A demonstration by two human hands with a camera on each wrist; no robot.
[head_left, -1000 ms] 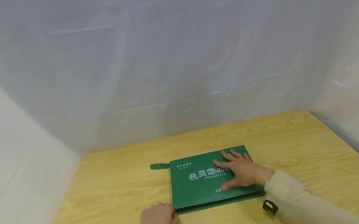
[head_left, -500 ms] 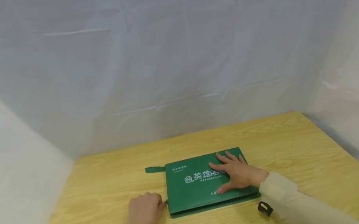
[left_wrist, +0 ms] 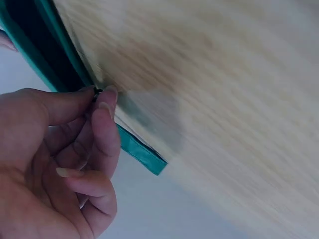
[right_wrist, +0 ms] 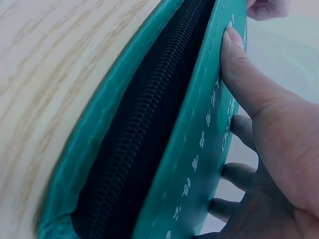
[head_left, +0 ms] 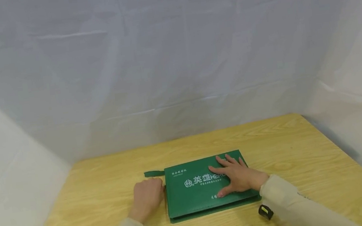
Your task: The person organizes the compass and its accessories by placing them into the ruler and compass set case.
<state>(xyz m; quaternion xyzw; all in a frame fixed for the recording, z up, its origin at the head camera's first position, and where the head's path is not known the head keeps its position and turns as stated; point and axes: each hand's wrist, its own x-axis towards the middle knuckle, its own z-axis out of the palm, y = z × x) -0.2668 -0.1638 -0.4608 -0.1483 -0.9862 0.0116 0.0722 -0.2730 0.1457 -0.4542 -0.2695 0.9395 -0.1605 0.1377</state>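
A green zip case point(head_left: 190, 197) with white lettering lies flat on the wooden table. My right hand point(head_left: 240, 175) rests spread on its cover, thumb toward the near edge. In the right wrist view, closed zipper teeth point(right_wrist: 134, 124) run along a dark side between two green edges. At the case's left side is my left hand point(head_left: 148, 198). In the left wrist view, its thumb and forefinger pinch a small dark zipper pull point(left_wrist: 97, 92), mostly hidden by the fingertips. Just beyond it a green strap point(left_wrist: 142, 152) sticks out from the case.
A small black object with a yellow-green mark point(head_left: 265, 212) is beside the right sleeve. The wooden table point(head_left: 93, 197) stretches around the case. Pale sheeting point(head_left: 174, 54) hangs behind the table and at both sides.
My left hand has moved from the case's near left corner along its left side, away from me, to near the strap. The right hand stays on the cover. The head view has shifted slightly.
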